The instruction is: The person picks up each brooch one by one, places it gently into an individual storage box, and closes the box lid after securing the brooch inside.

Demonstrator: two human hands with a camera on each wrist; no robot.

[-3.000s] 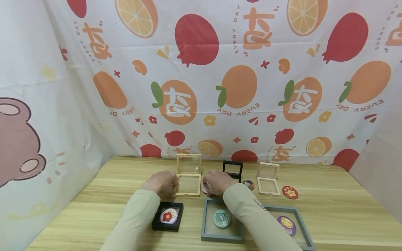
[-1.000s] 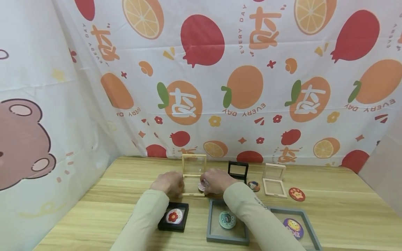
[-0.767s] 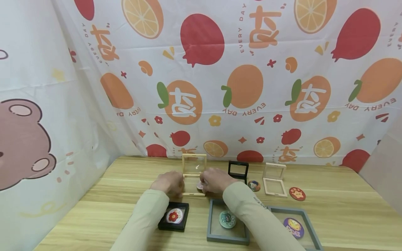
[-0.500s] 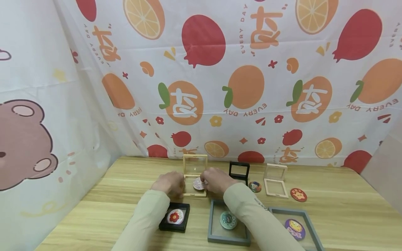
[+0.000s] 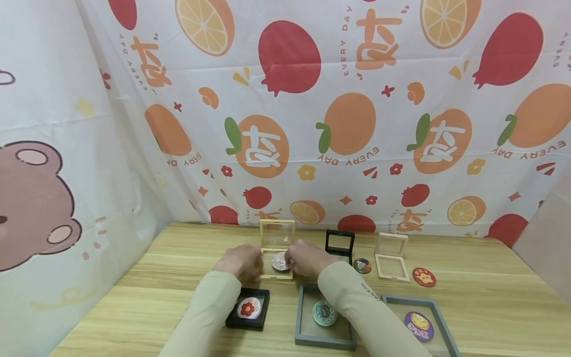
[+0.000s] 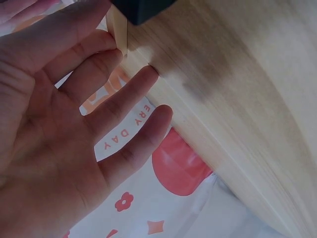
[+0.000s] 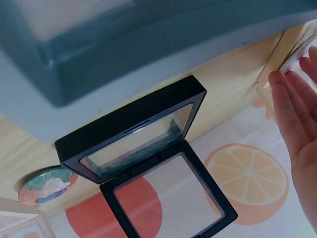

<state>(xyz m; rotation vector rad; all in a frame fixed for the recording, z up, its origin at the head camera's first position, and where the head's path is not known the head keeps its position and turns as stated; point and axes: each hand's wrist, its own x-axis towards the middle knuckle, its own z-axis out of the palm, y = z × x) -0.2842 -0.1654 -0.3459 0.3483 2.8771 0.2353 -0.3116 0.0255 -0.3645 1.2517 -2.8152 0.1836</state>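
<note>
A light wooden display frame [image 5: 275, 277] lies unfolded on the table in the head view, its clear lid raised at the back. Inside its lower half a round pinkish badge [image 5: 280, 261] lies nearly flat. My right hand [image 5: 308, 259] pinches the badge at its right edge; the right wrist view shows these fingers [image 7: 283, 99] against the frame's side. At the frame's left edge rests my left hand [image 5: 241, 263]. Its fingers [image 6: 131, 99] are extended in the left wrist view, the upper ones touching the frame's corner [image 6: 118, 32].
A black case [image 5: 247, 325] with a flower badge stands in front. Two grey frames [image 5: 325, 342] [image 5: 434, 310] hold badges. Behind are an unfolded black frame [image 5: 340, 233], a colourful badge [image 5: 362, 266], a pale frame [image 5: 392, 279] and a red badge [image 5: 424, 277].
The right hand has brought the pinkish badge leftward from beside the wooden frame into its lower half, where it has tipped down flatter. The left hand has stayed at the frame's left edge.
</note>
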